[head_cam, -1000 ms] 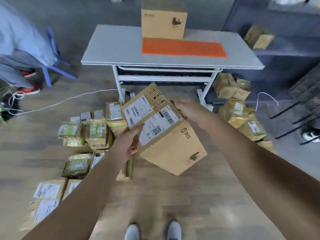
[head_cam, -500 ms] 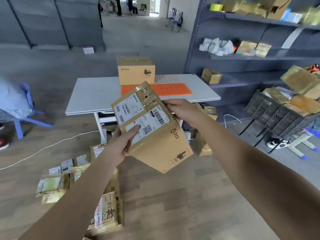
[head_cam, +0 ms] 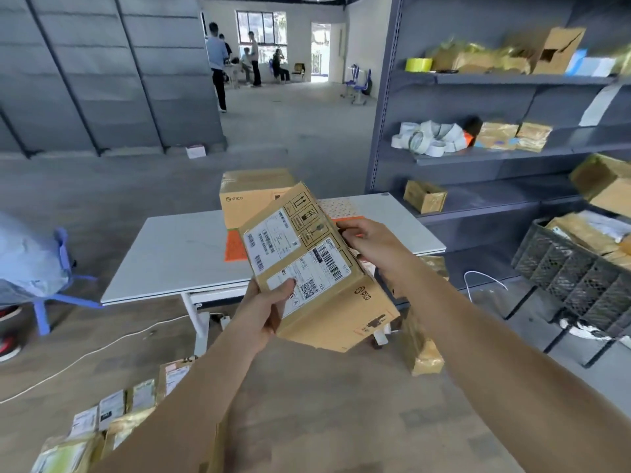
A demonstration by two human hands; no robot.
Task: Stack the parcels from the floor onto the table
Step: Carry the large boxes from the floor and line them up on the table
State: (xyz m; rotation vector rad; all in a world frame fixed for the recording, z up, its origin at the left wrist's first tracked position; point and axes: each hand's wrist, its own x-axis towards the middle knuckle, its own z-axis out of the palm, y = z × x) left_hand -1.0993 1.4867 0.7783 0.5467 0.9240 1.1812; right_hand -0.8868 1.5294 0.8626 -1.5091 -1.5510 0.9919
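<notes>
You hold the cardboard parcel [head_cam: 317, 268] tilted in the air in front of the white table [head_cam: 177, 257], its labelled face turned up toward you. Your left hand [head_cam: 264, 310] grips the near corner at about 7 o'clock — thumb pressed flat on the shipping label, the other fingers hidden underneath. Your right hand [head_cam: 370, 245] clasps the far edge at about 2 o'clock, fingers curled close together over the rim. Behind it, at 12 o'clock, a second box [head_cam: 251, 196] stands on the table's orange mat [head_cam: 234, 247]. More parcels [head_cam: 112, 418] lie on the floor at 8 o'clock.
</notes>
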